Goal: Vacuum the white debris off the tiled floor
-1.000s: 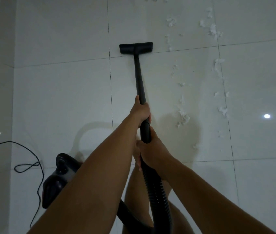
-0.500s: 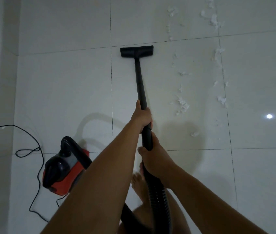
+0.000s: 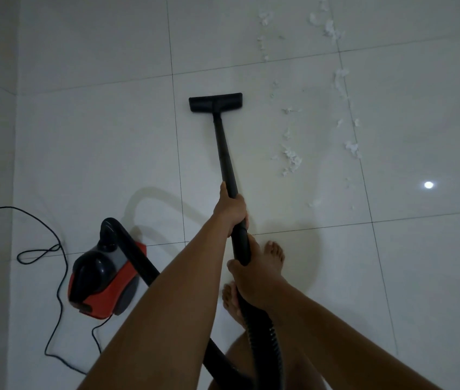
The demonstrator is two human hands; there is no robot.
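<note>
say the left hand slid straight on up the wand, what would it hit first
Only bare wand lies ahead of the left hand; the first thing met is probably the floor nozzle.

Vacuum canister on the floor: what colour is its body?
The canister is red-orange with a black top; the head view shows it best.

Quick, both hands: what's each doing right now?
Left hand: grips the vacuum wand.
Right hand: grips the wand's lower end, by the hose.
</note>
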